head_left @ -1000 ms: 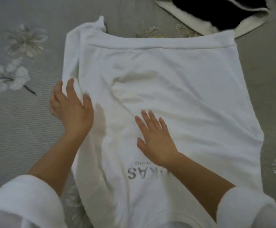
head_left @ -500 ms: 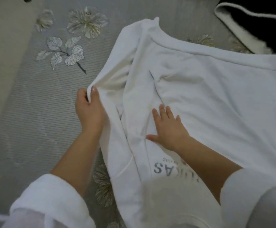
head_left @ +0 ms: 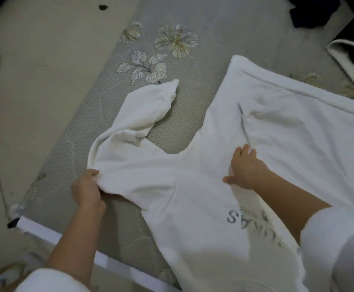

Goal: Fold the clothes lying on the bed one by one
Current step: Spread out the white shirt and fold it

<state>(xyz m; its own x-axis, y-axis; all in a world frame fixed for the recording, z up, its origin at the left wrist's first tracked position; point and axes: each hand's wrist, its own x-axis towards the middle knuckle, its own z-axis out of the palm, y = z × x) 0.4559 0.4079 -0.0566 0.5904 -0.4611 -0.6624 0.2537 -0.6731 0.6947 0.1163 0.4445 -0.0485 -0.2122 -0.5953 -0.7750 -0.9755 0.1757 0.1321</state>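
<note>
A white sweatshirt (head_left: 288, 148) with grey lettering lies spread on the grey bed (head_left: 91, 144). Its left sleeve (head_left: 138, 127) is pulled out to the left, the cuff end bent back toward the top. My left hand (head_left: 86, 189) grips the sleeve at its lower fold near the bed's left edge. My right hand (head_left: 244, 167) lies flat on the sweatshirt's body, fingers spread, pressing the cloth down beside a crease.
A black garment with a cream fleecy lining (head_left: 347, 60) lies at the upper right, and a dark cloth (head_left: 311, 13) at the top right. The bed's white edge (head_left: 45, 230) runs along the lower left; beige floor (head_left: 34, 70) lies beyond.
My left hand has drawn the sleeve out from under the sweatshirt's side toward the left and down. My right hand stays pressed on the body. The view has swung left.
</note>
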